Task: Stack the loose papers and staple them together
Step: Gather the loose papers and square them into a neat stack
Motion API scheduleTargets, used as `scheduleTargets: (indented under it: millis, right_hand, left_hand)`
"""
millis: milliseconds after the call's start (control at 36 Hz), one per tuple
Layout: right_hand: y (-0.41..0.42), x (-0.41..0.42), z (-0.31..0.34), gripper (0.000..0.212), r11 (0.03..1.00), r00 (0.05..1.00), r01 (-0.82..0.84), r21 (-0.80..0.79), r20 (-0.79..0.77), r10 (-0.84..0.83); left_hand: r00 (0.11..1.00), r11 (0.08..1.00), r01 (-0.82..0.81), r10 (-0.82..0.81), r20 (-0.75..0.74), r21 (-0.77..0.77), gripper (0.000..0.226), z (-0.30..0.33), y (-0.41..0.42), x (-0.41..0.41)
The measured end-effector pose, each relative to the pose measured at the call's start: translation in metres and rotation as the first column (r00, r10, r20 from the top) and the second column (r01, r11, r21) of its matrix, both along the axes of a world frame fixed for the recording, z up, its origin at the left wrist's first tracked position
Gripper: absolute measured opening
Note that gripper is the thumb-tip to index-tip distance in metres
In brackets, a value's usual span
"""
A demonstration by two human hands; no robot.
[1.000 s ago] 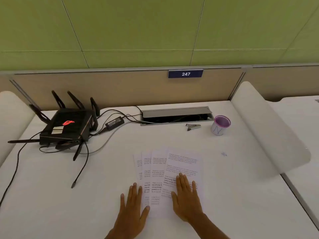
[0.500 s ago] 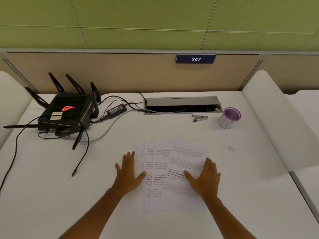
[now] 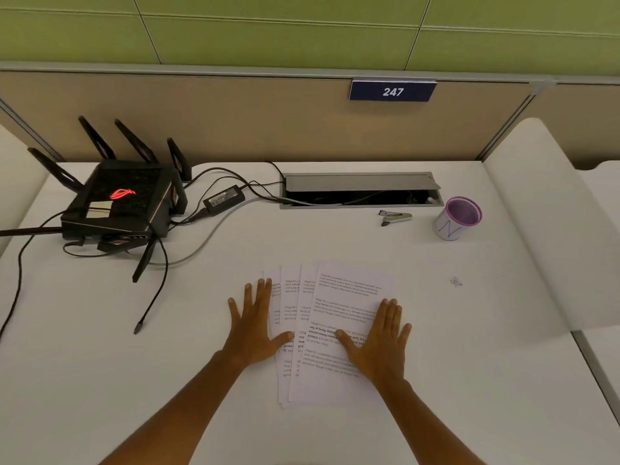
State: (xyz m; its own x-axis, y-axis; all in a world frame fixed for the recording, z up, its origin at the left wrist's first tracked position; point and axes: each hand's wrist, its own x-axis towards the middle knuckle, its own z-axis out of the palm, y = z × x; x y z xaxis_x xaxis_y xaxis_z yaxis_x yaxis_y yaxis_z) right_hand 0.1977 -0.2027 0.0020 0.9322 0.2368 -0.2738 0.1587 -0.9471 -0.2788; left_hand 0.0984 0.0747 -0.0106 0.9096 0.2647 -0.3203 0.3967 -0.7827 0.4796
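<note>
Several printed white papers [image 3: 349,297] lie fanned out on the white desk [image 3: 469,364], overlapping from left to right. My left hand [image 3: 256,325] lies flat with straight fingers at the left edge of the fan, its thumb on the sheets. My right hand [image 3: 380,338] lies flat on the right side of the top sheet, fingers straight. A small silver stapler [image 3: 396,217] sits farther back on the desk, to the right, apart from both hands.
A black router [image 3: 117,204] with antennas, a power brick [image 3: 224,198] and loose cables occupy the back left. An open cable tray [image 3: 360,191] sits at the back centre. A purple-rimmed cup [image 3: 458,218] stands right of the stapler. A white divider [image 3: 550,229] bounds the right side.
Both hands moved from the near edge of the papers up and apart to the fan's left and right sides. The camera tilted down and closer.
</note>
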Motion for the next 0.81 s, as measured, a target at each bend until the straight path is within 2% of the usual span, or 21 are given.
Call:
scheduleTargets:
  millis: [222, 333, 417, 500, 611, 694, 750, 806]
  right_hand:
    - [0.018, 0.000, -0.001, 0.137, 0.998, 0.998, -0.055, 0.009, 0.000, 0.055]
    - [0.025, -0.001, -0.003, 0.137, 0.998, 0.998, -0.067, 0.014, -0.005, 0.067]
    - [0.028, -0.001, -0.003, 0.137, 0.998, 0.998, -0.055, 0.022, -0.001, 0.055]
    - [0.028, -0.001, -0.004, 0.137, 0.998, 0.999, -0.054, 0.021, -0.002, 0.054]
    - [0.028, -0.002, -0.002, 0.138, 0.998, 0.999, -0.045, 0.045, -0.005, 0.046]
    - [0.028, -0.002, -0.001, 0.139, 0.998, 0.999, -0.040, 0.050, -0.005, 0.040]
    - [0.028, -0.002, -0.001, 0.139, 0.998, 0.999, -0.038, 0.057, -0.008, 0.039]
    - [0.028, -0.001, 0.000, 0.138, 0.998, 0.999, -0.035, 0.061, -0.003, 0.035]
  left_hand:
    - [1.000, 0.999, 0.012, -0.011, 0.008, -0.049, 0.129, -0.003, -0.002, 0.004]
    - [0.998, 0.984, -0.002, 0.013, 0.063, -0.176, 0.131, -0.003, -0.007, 0.005]
    - [0.982, 0.937, -0.058, 0.115, 0.147, -0.344, 0.131, 0.003, -0.014, 0.007]
    - [0.931, 0.845, -0.189, 0.316, 0.182, -0.501, 0.129, 0.019, -0.025, 0.011]
    - [0.844, 0.748, -0.351, 0.513, 0.155, -0.564, 0.129, 0.036, -0.032, 0.016]
    - [0.801, 0.658, -0.468, 0.597, 0.030, -0.589, 0.125, 0.046, -0.036, 0.023]
    - [0.778, 0.634, -0.541, 0.626, -0.043, -0.552, 0.118, 0.049, -0.037, 0.026]
    - [0.766, 0.627, -0.587, 0.634, -0.104, -0.512, 0.102, 0.048, -0.038, 0.026]
